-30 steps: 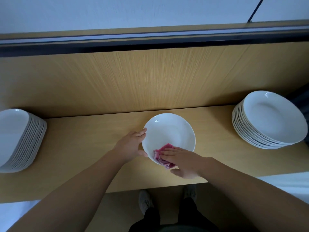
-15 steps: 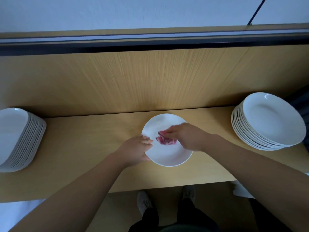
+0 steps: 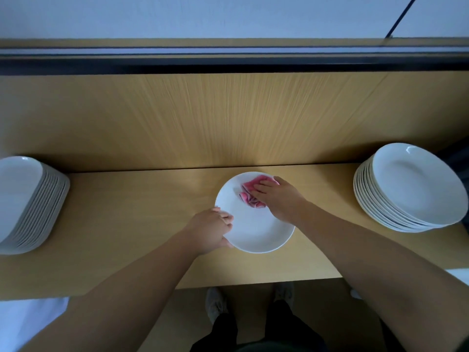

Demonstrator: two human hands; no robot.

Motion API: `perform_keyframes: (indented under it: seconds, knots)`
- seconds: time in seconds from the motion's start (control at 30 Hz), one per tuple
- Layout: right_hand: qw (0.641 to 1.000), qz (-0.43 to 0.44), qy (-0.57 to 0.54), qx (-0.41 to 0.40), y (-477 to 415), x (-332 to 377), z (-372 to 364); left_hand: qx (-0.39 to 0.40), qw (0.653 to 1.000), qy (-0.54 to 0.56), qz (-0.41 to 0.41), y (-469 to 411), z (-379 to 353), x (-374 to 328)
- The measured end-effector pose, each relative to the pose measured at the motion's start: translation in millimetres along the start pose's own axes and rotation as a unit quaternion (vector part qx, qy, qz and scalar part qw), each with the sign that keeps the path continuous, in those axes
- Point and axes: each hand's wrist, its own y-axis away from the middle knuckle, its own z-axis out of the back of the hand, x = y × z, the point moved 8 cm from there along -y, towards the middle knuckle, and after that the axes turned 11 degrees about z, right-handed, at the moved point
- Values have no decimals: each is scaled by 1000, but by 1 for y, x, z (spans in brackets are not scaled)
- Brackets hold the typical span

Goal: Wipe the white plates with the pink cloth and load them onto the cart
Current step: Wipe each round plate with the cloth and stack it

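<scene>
- One white plate (image 3: 256,229) on counter (image 3: 132,224); left grip (image 3: 209,231) clasping its rim
- One pink cloth (image 3: 248,195) pressed under right grip (image 3: 279,199), fingers straight
- Two plate piles: left stack (image 3: 28,201); right stack (image 3: 408,186)

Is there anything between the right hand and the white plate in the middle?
Only the pink cloth: the right hand presses it flat onto the plate. The left hand holds the plate's rim directly.

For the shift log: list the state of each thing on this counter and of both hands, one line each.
plate: flat on the counter, held and under the cloth.
cloth: crumpled, pressed onto the plate's far side.
left hand: grips the plate's near-left rim.
right hand: fingers straight, pressing the cloth.
left stack: piled plates, untouched.
right stack: piled plates, untouched.
</scene>
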Motion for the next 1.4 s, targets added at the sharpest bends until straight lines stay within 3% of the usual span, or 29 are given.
perform_keyframes:
  seconds: [0.1,0.27,0.43,0.63,0.73,0.8,0.9,1.07,1.27,1.4]
  knots:
    - [997,-54,-1,51,17,-1,-8,6,1000,-27,1,-1,-1,-1]
    - [992,-93,-59,55,41,13,-23,5,998,-65,5,-2,0,-3]
    - [989,-81,-107,57,64,35,-26,25,997,-78,10,-6,-7,-1]
    - [993,-42,-71,88,75,61,-15,23,996,-92,3,-8,-8,-1]
    - [995,-25,-72,58,70,66,-9,33,994,-106,6,-9,-9,0]
    - [988,-24,-144,49,72,64,-7,35,994,-102,11,-8,-8,-1]
    - [959,-32,-279,33,85,48,3,24,997,-67,31,-7,-4,-3]
    - [911,-102,-394,-69,123,-10,18,6,995,23,98,3,11,-17]
    - [883,-158,-415,-154,149,-56,11,-87,981,57,165,-20,44,-89]
    - [882,-158,-409,-170,152,-67,6,-58,973,70,210,-43,28,-111]
